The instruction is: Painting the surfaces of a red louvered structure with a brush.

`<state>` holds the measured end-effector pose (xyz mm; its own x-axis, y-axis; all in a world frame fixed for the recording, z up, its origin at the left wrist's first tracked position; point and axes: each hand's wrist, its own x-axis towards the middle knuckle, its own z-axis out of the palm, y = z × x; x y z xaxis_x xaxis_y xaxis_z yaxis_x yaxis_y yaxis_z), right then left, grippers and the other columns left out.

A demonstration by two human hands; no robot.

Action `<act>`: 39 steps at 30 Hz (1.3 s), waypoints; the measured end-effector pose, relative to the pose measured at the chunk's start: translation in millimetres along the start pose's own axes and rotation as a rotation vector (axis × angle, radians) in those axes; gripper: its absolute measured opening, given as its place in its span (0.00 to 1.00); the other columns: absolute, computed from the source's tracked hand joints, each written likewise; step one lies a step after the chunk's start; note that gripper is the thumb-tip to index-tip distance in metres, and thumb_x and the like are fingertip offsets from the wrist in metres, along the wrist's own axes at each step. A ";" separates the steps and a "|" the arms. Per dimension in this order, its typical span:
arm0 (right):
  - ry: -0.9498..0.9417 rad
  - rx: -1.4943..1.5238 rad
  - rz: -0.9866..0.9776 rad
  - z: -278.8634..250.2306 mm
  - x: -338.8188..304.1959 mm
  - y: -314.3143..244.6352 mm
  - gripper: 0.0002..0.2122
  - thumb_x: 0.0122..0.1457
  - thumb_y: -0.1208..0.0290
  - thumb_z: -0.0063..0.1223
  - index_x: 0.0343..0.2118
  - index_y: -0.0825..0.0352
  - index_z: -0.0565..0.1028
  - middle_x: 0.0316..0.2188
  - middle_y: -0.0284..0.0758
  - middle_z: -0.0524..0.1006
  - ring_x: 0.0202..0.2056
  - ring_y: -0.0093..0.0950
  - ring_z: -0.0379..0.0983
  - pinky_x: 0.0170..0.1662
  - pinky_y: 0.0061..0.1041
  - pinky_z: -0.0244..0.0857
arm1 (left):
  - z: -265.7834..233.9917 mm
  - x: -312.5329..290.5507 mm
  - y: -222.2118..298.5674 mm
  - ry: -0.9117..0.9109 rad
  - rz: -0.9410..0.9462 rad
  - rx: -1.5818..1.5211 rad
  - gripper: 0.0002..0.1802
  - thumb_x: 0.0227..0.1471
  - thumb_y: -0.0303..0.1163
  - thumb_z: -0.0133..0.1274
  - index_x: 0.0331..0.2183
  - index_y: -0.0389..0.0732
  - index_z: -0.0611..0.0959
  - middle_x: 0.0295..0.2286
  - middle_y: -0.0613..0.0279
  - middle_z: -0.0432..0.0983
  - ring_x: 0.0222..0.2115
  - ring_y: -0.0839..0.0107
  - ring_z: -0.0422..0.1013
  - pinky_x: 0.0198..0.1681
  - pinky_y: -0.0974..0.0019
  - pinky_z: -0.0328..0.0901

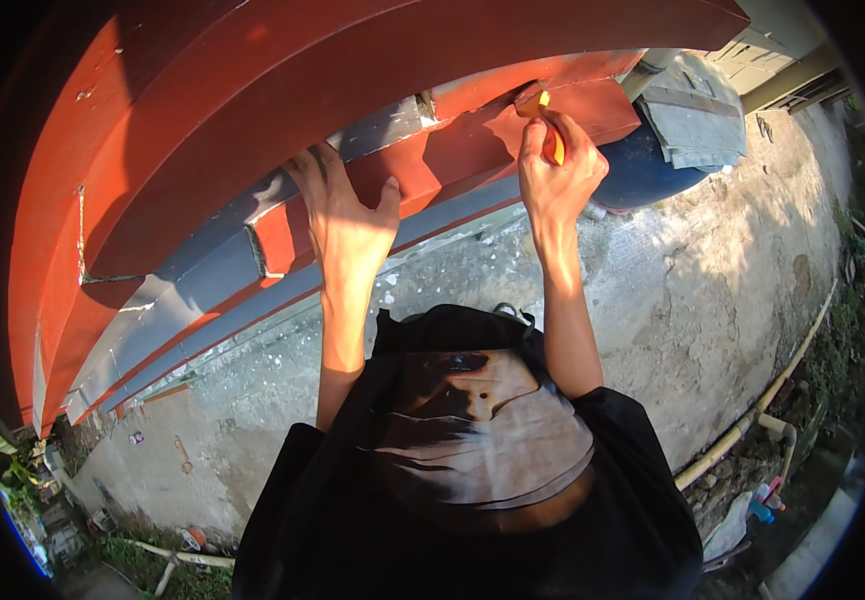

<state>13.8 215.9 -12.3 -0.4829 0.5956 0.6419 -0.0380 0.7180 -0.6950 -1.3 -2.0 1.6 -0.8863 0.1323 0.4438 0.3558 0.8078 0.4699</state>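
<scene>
With its fingers closed, my right hand (563, 170) grips a slim yellow-and-orange handled tool (556, 145) against the right end of a red-painted ledge (593, 112). The tool's working end is too small to make out. My left hand (345, 212) rests farther left on the same ledge, its thumb apart from the fingers, whose tips reach over the top edge. Nothing shows in that hand. Grey panels (383, 132) lie behind the ledge, and a rough, unpainted notch (427, 106) breaks the red edge between my hands.
A large curved red beam (353, 85) overhangs the ledge. To the right stands a dark blue drum (653, 175) with grey sheets (693, 125) on top. Below is a worn concrete floor (693, 290), bordered at right by a pale pipe (728, 440).
</scene>
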 end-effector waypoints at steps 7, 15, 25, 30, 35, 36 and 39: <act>-0.185 0.617 0.446 -7.0 -40.3 -18.9 0.12 0.63 0.73 0.53 0.41 0.78 0.81 0.26 0.41 0.82 0.26 0.27 0.81 0.33 0.23 0.77 | -0.4 1.1 -0.2 0.016 0.020 0.013 0.54 0.47 0.38 0.64 0.66 0.28 0.54 0.67 0.31 0.36 0.69 0.35 0.34 0.70 0.47 0.47; -0.348 0.690 0.634 -32.5 37.2 64.9 0.13 0.64 0.68 0.53 0.41 0.76 0.81 0.30 0.42 0.83 0.28 0.26 0.82 0.34 0.20 0.76 | 0.9 0.5 0.6 0.047 0.060 0.012 0.54 0.47 0.38 0.64 0.66 0.28 0.55 0.68 0.32 0.36 0.69 0.36 0.34 0.69 0.47 0.48; -0.046 0.566 0.522 -57.9 59.0 82.9 0.13 0.62 0.70 0.58 0.39 0.79 0.80 0.29 0.43 0.83 0.26 0.29 0.81 0.33 0.22 0.78 | -1.8 -0.5 -1.3 0.027 0.031 0.049 0.54 0.46 0.38 0.64 0.66 0.28 0.54 0.68 0.33 0.35 0.69 0.36 0.34 0.68 0.46 0.50; -0.310 0.688 0.596 -40.6 47.1 76.8 0.12 0.63 0.71 0.57 0.38 0.78 0.80 0.31 0.42 0.83 0.26 0.27 0.81 0.33 0.22 0.78 | -1.0 0.5 0.8 0.023 0.005 0.042 0.54 0.46 0.37 0.64 0.66 0.28 0.53 0.68 0.33 0.35 0.69 0.36 0.34 0.69 0.46 0.50; 0.099 0.548 0.242 -65.0 46.8 83.3 0.13 0.64 0.70 0.59 0.44 0.78 0.80 0.29 0.40 0.83 0.29 0.24 0.80 0.36 0.23 0.76 | -3.5 -0.4 -2.7 0.011 0.030 0.040 0.54 0.46 0.37 0.64 0.66 0.29 0.53 0.68 0.33 0.35 0.69 0.36 0.34 0.68 0.46 0.51; 0.137 0.597 0.207 -68.1 46.3 81.8 0.14 0.64 0.70 0.60 0.45 0.77 0.80 0.29 0.39 0.83 0.30 0.23 0.80 0.38 0.22 0.75 | -2.3 -0.3 -1.6 0.010 0.031 0.038 0.54 0.46 0.37 0.64 0.66 0.29 0.53 0.68 0.33 0.35 0.69 0.36 0.34 0.68 0.46 0.51; 0.112 0.443 0.105 -51.3 33.3 68.4 0.14 0.64 0.69 0.61 0.46 0.75 0.81 0.30 0.37 0.83 0.30 0.22 0.79 0.38 0.20 0.72 | 0.1 -0.4 0.2 0.023 0.038 0.029 0.54 0.46 0.37 0.64 0.66 0.28 0.53 0.68 0.33 0.36 0.69 0.36 0.35 0.68 0.46 0.51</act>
<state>40.0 303.3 -21.8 -0.4073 0.7097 0.5748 -0.3760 0.4432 -0.8137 -0.9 -1.8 1.4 -0.8653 0.1504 0.4782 0.3801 0.8188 0.4302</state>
